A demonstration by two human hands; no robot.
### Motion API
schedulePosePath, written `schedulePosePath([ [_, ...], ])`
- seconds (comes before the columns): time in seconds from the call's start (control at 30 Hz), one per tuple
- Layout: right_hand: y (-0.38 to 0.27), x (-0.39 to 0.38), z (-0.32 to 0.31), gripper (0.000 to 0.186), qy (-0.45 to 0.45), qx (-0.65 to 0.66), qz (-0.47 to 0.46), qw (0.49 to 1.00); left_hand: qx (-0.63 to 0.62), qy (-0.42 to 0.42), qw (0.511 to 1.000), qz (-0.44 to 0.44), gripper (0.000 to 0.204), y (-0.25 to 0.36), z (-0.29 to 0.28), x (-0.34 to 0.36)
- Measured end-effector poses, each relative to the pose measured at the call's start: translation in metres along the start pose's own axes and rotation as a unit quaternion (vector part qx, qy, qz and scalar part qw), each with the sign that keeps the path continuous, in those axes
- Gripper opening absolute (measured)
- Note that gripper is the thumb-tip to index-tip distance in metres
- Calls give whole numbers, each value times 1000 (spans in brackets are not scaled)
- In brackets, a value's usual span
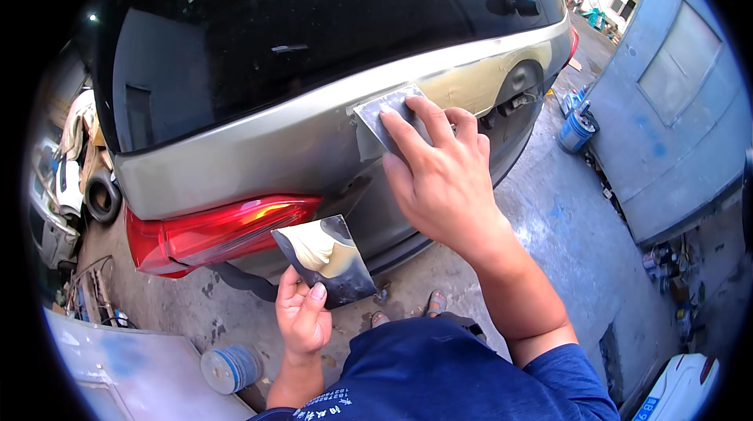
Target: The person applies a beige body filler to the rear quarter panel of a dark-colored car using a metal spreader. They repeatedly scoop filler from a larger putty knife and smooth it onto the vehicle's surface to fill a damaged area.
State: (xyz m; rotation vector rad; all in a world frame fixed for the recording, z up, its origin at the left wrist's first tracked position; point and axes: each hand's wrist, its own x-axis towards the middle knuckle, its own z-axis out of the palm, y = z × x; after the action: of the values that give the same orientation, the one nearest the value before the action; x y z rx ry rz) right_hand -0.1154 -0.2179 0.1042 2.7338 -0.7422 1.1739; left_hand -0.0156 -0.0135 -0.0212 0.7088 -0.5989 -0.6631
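Observation:
My right hand [447, 174] presses a flat grey putty spreader [378, 119] against the car's tailgate [259, 150], fingers spread over its face. To the right of the spreader, a band of pale yellow body filler [463, 82] covers the panel. Lower and to the left, my left hand [302, 315] pinches the edge of a dark square plate [345, 284] between thumb and fingers. A thick mound of cream-coloured putty [312, 244] lies on that plate. Just above it is the red tail light [227, 229].
A black rear window [314, 29] with a wiper [524, 1] fills the top. On the right stand a blue-grey metal door [667, 107] and a blue bucket [576, 132]. A ribbed bucket [231, 368] sits at lower left. A tyre [102, 195] lies far left; a white car [678, 390] is at lower right.

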Motion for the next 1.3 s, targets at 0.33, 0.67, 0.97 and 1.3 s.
schedulePosePath([
  [0.33,-3,3,7,44,1,-1,2,1000,-2,-11,1000,-14,48,-1,-4,2],
  [0.67,-3,4,0,42,10,-1,14,1000,15,-23,999,-23,53,1,-6,3],
  [0.97,-5,-4,13,45,9,4,2,1000,27,-14,999,-22,52,-1,-9,3],
  [1.3,-1,-39,46,52,49,53,12,997,36,-1,999,-18,51,3,-12,3],
])
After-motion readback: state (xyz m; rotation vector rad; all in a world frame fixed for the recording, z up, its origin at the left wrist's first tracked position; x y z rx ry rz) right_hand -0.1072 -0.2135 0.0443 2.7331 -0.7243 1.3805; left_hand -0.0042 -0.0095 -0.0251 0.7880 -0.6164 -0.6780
